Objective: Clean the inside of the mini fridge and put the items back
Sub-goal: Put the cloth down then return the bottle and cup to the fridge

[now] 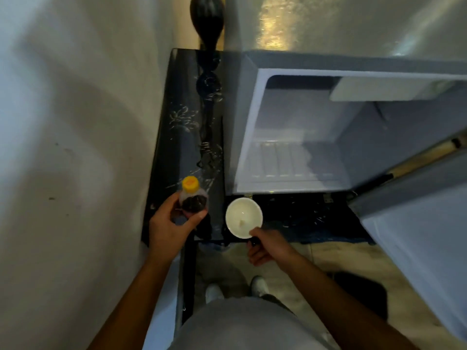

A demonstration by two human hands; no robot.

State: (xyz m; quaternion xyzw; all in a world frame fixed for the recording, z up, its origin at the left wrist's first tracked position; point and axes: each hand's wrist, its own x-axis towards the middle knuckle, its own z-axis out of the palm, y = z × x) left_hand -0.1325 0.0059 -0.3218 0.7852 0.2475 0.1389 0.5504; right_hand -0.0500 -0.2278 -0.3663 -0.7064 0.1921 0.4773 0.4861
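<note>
The grey mini fridge stands open on a dark table; its white inside holds only a wire shelf and a small freezer flap. My left hand is shut on a small bottle with a yellow cap and dark contents, held over the table left of the fridge. A white bowl with a little pale residue is gripped at its near rim by my right hand, just in front of the fridge's lower edge.
The fridge door swings out to the right. The dark glossy table with a pale flower pattern runs along the white wall. A dark vase stands at its far end. Tiled floor and my shoes lie below.
</note>
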